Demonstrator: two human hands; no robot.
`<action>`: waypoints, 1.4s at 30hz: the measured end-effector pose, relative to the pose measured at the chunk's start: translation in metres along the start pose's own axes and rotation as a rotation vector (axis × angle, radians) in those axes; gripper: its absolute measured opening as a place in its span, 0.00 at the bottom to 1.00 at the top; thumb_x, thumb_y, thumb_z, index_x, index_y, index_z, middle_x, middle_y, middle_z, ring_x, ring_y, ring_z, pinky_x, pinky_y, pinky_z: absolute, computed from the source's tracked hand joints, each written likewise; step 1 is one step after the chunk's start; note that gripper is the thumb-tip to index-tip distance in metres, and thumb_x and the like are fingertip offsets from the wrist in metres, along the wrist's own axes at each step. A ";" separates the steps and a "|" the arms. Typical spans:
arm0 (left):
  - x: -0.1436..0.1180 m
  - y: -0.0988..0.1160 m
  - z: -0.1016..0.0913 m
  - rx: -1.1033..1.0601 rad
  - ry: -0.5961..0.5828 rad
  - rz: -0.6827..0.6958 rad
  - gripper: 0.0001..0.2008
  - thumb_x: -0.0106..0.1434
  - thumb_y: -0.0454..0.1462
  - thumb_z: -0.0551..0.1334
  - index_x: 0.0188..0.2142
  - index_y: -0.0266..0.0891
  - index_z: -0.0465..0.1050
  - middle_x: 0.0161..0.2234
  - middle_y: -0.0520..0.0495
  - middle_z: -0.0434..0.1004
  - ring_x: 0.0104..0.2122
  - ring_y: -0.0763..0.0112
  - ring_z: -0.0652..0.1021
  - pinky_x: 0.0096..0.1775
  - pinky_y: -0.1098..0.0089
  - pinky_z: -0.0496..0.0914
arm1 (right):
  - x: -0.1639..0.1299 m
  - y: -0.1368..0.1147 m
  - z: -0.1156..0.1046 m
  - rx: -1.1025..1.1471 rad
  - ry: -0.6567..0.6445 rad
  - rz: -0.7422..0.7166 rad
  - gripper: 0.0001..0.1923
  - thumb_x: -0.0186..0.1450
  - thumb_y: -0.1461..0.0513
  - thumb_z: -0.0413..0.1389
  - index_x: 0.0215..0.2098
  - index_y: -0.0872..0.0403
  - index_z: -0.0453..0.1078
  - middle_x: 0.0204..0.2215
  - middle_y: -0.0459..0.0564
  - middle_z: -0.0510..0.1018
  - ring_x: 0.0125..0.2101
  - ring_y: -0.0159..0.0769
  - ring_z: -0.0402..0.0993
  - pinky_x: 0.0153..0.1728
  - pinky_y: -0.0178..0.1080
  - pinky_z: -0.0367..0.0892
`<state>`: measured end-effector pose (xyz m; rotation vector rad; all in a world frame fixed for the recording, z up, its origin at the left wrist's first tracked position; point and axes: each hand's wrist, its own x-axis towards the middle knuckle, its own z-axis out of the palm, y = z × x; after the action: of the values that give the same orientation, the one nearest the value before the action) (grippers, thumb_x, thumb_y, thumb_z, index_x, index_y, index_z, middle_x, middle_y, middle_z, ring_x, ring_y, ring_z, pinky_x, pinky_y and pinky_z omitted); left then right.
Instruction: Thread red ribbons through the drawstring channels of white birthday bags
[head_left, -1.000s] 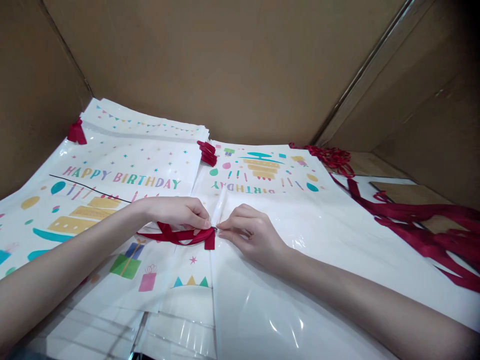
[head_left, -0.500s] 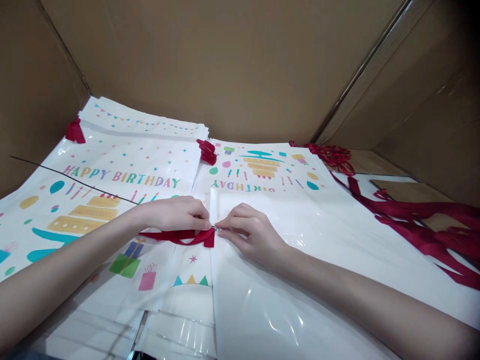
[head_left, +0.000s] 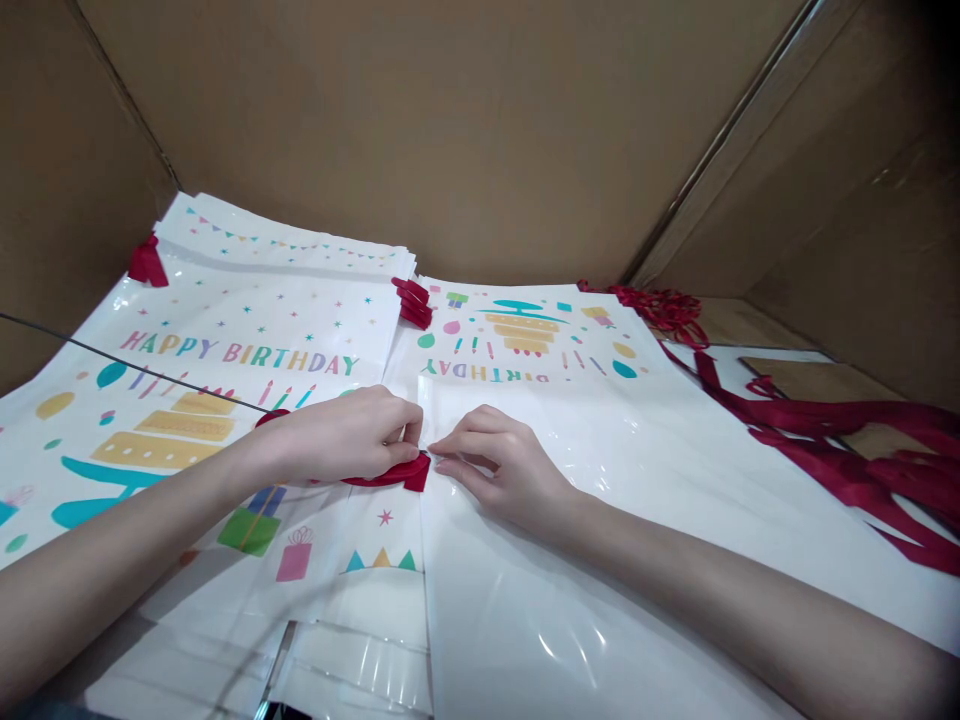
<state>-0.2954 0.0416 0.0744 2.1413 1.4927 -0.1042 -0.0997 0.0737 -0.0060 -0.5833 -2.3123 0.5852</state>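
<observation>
Left hand [head_left: 360, 430]: fingers curled tight on red ribbon [head_left: 414, 474], at left edge of white sheet [head_left: 540, 570]. Right hand [head_left: 506, 462]: fingertips pinching that edge. Apparent step: working ribbon at edge; next calls for steady pinch.

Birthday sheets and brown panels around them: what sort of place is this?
Probably a workshop or packing spot, though I can't be sure: stacked birthday sheets, loose red ribbon at the picture's right, and brown panels, seemingly cardboard, standing behind and beside them.
</observation>
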 end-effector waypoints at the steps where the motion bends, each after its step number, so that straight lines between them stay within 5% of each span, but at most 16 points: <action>1: 0.001 0.000 0.001 -0.010 0.012 0.002 0.07 0.60 0.36 0.52 0.27 0.39 0.65 0.23 0.52 0.69 0.21 0.74 0.65 0.22 0.73 0.54 | 0.000 0.000 0.000 -0.004 -0.004 0.003 0.06 0.61 0.64 0.59 0.36 0.54 0.77 0.26 0.49 0.76 0.30 0.34 0.68 0.32 0.37 0.66; 10: 0.009 -0.003 0.014 0.003 0.139 0.069 0.09 0.61 0.40 0.55 0.27 0.39 0.66 0.24 0.52 0.71 0.23 0.73 0.67 0.24 0.73 0.54 | 0.000 -0.003 -0.002 -0.003 0.023 -0.015 0.04 0.61 0.66 0.58 0.32 0.54 0.75 0.28 0.48 0.76 0.31 0.33 0.69 0.33 0.36 0.66; 19: 0.009 -0.004 0.009 0.042 0.118 0.099 0.12 0.61 0.41 0.55 0.25 0.38 0.69 0.26 0.49 0.73 0.26 0.71 0.69 0.26 0.72 0.55 | 0.000 -0.008 -0.004 -0.132 -0.059 -0.101 0.10 0.63 0.66 0.52 0.29 0.54 0.74 0.23 0.48 0.73 0.27 0.32 0.66 0.30 0.36 0.63; 29: -0.002 -0.024 -0.022 0.223 -0.193 -0.045 0.06 0.58 0.36 0.57 0.25 0.39 0.69 0.26 0.51 0.72 0.25 0.72 0.68 0.26 0.72 0.55 | 0.000 -0.010 -0.004 -0.144 -0.064 -0.106 0.09 0.63 0.67 0.52 0.30 0.55 0.74 0.23 0.49 0.73 0.28 0.32 0.67 0.30 0.35 0.63; 42: 0.001 -0.030 -0.020 0.160 -0.195 0.006 0.07 0.59 0.36 0.54 0.24 0.39 0.66 0.23 0.51 0.69 0.24 0.72 0.66 0.27 0.71 0.54 | 0.001 -0.011 -0.009 -0.053 -0.167 -0.212 0.09 0.66 0.63 0.51 0.40 0.54 0.72 0.38 0.53 0.75 0.39 0.36 0.70 0.40 0.41 0.68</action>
<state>-0.3262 0.0597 0.0805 2.1879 1.4057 -0.4313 -0.0968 0.0677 0.0064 -0.3174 -2.5129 0.4884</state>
